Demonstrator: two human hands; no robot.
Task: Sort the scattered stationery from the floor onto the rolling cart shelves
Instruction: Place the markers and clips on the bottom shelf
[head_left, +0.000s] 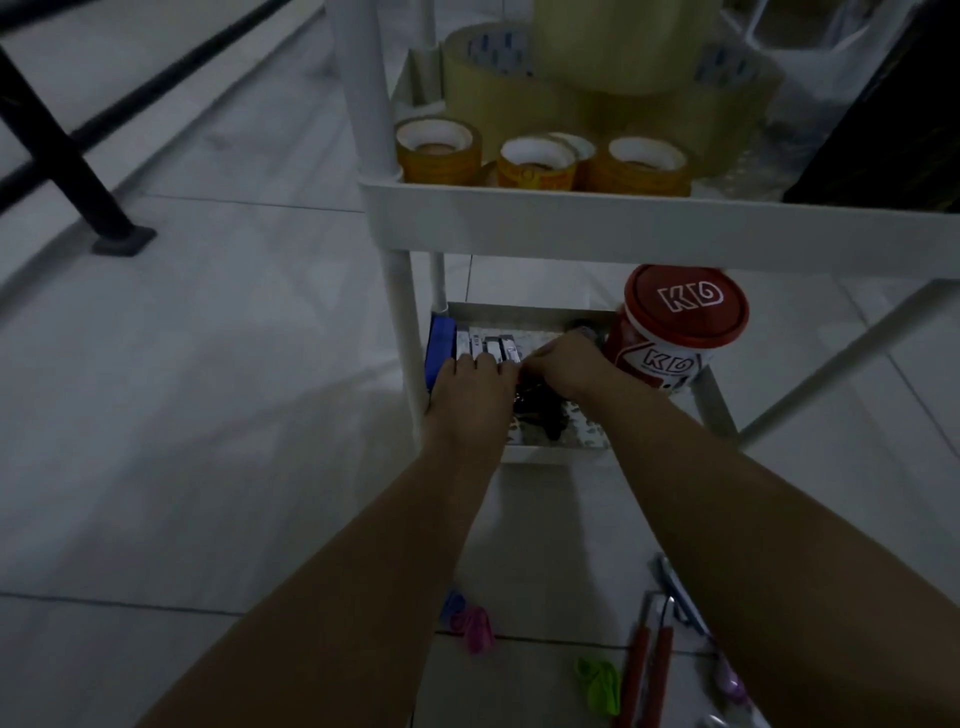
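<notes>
Currently the small boxes stand on edge in a row on the cart's bottom shelf, beside a blue box. Judged light, stiff and smooth; take each by its narrow sides. Left hand rests curled on them; right hand pinches something dark, unidentifiable. Red-lidded tub stands alongside.

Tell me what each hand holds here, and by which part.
Cannot be told. Both the left hand and right hand reach into the lower shelf over dark small items; their fingertips are hidden.
</notes>
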